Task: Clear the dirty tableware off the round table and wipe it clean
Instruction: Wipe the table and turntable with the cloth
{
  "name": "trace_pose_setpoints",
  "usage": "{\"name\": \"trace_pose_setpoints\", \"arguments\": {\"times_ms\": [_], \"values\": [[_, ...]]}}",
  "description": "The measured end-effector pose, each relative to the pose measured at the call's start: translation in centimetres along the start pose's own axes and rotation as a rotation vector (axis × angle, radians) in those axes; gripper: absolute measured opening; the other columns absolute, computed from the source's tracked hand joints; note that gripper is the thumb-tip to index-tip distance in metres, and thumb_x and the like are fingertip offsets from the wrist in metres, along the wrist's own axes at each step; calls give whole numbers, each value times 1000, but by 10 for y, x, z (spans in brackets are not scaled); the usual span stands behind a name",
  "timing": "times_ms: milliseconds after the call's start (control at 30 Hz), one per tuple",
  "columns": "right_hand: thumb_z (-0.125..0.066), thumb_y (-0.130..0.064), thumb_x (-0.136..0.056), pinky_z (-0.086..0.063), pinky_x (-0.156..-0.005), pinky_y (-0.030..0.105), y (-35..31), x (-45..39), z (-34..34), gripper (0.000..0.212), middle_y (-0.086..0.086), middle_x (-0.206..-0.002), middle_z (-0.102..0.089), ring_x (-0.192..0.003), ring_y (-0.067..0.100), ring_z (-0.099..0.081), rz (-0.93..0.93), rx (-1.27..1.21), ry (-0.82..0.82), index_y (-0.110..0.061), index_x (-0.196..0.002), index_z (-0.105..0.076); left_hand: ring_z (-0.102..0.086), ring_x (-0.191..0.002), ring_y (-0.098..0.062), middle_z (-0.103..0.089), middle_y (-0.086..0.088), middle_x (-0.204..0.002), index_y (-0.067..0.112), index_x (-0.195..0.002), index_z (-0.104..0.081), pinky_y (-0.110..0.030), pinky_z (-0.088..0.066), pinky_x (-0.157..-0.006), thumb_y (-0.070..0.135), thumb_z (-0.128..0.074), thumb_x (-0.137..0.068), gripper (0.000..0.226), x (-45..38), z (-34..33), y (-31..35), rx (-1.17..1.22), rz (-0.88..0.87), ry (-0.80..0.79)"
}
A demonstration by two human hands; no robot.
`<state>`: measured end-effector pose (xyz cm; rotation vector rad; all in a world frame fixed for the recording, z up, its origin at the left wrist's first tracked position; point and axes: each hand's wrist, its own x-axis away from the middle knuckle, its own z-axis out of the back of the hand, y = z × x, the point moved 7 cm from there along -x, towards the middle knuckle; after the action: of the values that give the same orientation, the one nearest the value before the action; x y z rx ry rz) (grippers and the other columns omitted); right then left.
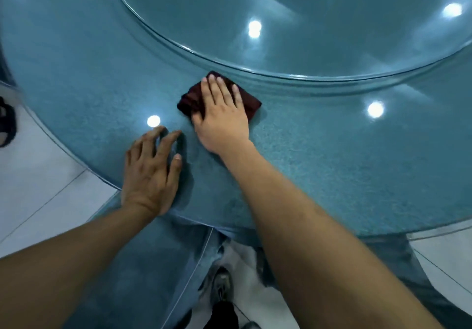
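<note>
A round table (332,165) with a glossy blue-green top fills the head view. My right hand (222,114) lies flat with straight fingers on a folded dark maroon cloth (190,99), pressing it against the tabletop just in front of the glass turntable. My left hand (150,170) rests on the table near its front edge, fingers spread and fingertips touching the surface. No tableware shows on the part of the table in view.
A raised glass turntable (281,22) covers the table's middle, its rim curving just beyond the cloth. Ceiling lights reflect off the top. White tiled floor (38,188) lies to the left. A dark object (6,122) sits at the left edge. My shoe (222,285) shows below.
</note>
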<state>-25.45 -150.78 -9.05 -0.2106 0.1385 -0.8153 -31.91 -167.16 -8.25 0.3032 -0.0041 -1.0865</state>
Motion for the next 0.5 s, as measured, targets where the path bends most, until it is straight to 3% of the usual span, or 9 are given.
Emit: {"name": "trace_pose_setpoints", "arguments": {"times_ms": [100,333,400,500], "values": [[-38,-50,-96,2,-124,39,40,23,11,74,1,-167,-15,-153,14,-9,-14,-34,8,-17,-159,-18,-43,-129,-35,-43,-7,-148,25,-143,-48,-50,-34,-108,41,-35,-97,50,0,0,-1,-4,15,-8],[-23,-52,-89,-4,-125,45,245,114,68,80,6,-167,-14,-154,20,-11,-570,39,137,-15,-159,-17,-41,-130,-36,-43,-9,-147,25,-140,-48,-52,-34,-108,41,-35,-98,47,-1,-1,2,26,1,-2],[-22,-51,-89,-4,-124,47,256,119,69,80,8,-166,-14,-154,21,-10,-684,36,156,-12,-159,-16,-41,-129,-37,-43,-10,-147,25,-140,-48,-52,-33,-109,40,-36,-98,47,-1,-3,1,23,7,-2],[-27,-46,-90,-2,-124,48,196,99,52,79,10,-166,-12,-154,22,-9,-710,28,173,-9,-159,-14,-41,-130,-37,-43,-10,-147,23,-141,-48,-53,-33,-109,38,-36,-98,47,-1,-3,1,33,-7,4]]}}
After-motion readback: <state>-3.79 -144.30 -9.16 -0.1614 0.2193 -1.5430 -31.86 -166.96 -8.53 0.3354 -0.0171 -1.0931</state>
